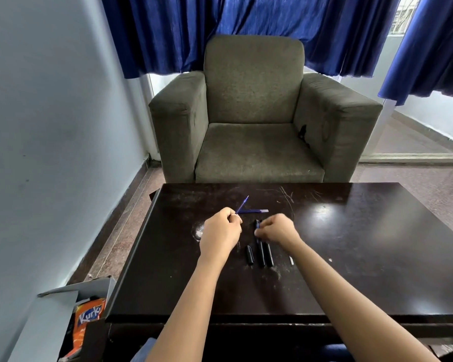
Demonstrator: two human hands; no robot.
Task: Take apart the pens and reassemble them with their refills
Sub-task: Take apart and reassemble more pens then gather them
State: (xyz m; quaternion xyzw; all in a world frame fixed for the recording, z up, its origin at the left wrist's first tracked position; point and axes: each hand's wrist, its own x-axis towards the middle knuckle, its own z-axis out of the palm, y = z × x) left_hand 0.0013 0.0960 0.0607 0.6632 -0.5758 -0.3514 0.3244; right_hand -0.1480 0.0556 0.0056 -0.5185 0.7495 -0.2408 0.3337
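Observation:
My left hand (221, 229) pinches a thin blue refill (242, 204) that points up and away from me. A second blue refill (254, 211) lies flat on the dark table (351, 244) just beyond my hands. My right hand (277, 228) has its fingers curled around a black pen part (257, 224) with a blue bit showing. Two black pen barrels (265, 253) lie side by side below that hand. A short black cap (249, 255) rests to their left, and a small pale piece (291, 259) lies to their right.
A grey-green armchair (256, 113) stands right behind the table's far edge. An open cardboard box (71, 322) with an orange snack packet (88, 320) sits on the floor at the table's near left corner. A wall runs along the left.

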